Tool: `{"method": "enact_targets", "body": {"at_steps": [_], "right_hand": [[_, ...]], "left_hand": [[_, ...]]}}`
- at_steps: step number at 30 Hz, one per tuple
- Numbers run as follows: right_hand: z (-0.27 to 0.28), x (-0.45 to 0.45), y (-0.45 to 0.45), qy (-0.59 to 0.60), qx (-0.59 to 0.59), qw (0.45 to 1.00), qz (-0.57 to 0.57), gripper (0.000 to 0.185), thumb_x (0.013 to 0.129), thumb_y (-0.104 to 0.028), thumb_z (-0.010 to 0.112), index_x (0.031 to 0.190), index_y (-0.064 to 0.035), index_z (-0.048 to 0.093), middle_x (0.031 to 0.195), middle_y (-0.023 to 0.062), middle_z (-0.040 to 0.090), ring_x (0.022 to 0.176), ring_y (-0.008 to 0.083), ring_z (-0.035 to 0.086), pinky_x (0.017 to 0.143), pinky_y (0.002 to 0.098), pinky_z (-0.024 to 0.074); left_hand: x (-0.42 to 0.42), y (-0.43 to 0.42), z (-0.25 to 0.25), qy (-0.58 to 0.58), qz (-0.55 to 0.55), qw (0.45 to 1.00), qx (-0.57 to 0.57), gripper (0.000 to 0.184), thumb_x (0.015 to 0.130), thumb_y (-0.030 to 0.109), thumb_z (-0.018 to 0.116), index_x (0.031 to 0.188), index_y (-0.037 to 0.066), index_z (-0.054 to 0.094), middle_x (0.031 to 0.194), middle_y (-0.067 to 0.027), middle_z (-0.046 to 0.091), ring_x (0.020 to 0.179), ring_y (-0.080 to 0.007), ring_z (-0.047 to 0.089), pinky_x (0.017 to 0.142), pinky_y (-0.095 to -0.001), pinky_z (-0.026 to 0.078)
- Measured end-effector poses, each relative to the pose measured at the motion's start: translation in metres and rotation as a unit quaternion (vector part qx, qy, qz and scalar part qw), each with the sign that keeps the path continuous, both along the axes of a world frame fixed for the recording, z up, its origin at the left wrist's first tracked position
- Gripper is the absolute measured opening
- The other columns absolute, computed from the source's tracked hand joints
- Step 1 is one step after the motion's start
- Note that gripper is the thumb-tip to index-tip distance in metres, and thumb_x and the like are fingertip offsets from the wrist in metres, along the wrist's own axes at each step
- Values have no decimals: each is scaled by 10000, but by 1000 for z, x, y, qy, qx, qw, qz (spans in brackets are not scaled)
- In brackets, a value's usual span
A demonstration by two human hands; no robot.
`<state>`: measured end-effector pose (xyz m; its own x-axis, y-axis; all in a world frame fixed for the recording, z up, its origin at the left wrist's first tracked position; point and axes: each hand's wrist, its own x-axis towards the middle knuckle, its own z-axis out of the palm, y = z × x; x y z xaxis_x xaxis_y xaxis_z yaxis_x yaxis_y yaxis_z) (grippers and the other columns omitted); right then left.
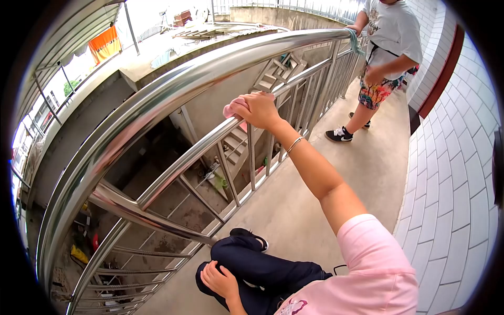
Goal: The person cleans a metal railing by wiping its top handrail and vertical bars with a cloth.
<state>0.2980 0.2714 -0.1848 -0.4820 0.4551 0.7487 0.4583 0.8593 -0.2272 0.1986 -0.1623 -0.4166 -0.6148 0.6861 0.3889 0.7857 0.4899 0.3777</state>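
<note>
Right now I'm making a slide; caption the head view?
Right hand holding a pink cloth on the lower rail, left hand on navy trousers.

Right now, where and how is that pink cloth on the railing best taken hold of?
Probably best by the bunched part of the pink cloth, coming from above and from the walkway, as the right grip does. The cloth lies crumpled on the slim, rounded lower rail, so a curled hold can press both together. Its underside is hidden, so how far it wraps is unclear.
</note>
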Motion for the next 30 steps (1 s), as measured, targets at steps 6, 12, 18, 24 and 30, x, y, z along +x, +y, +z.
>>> {"method": "enact_targets", "body": {"at_steps": [6,12,18,24,30], "right_hand": [[14,-1,6,-149,-180,968,-92,359,853,-502,424,762,-290,698,682,-10,679,766,217,669,751,409,405],[13,-8,-7,-112,-134,971,-166,391,815,-468,431,773,-197,710,729,77,694,775,252,668,765,431,403],[-2,-11,6,-42,-122,987,-91,398,811,-442,468,728,-123,692,736,123,685,784,315,653,808,422,441],[-7,-13,7,-5,-115,990,-83,394,809,-419,497,707,-85,678,728,133,678,777,320,646,837,409,432],[-9,-14,8,6,-88,992,-91,397,817,-420,495,710,-86,681,747,135,683,794,322,643,845,405,425]], "left_hand": [[-1,-1,1,4,-7,1000,3,250,808,71,596,1052,33,561,1065,-121,604,1112,-300,536,1067,-473,332],[3,1,-1,9,-9,1000,-12,210,848,83,558,1051,28,553,1080,-111,592,1104,-305,527,1085,-475,321],[5,8,-1,18,-12,1000,-12,193,853,81,553,1039,29,552,1064,-127,579,1075,-325,515,1059,-462,332],[4,7,-6,11,-5,999,-35,207,879,101,518,1070,29,550,1101,-119,579,1101,-315,521,1080,-478,330],[4,8,-7,17,-3,999,-33,208,882,101,513,1074,30,548,1102,-120,579,1102,-318,521,1077,-479,333]]}}
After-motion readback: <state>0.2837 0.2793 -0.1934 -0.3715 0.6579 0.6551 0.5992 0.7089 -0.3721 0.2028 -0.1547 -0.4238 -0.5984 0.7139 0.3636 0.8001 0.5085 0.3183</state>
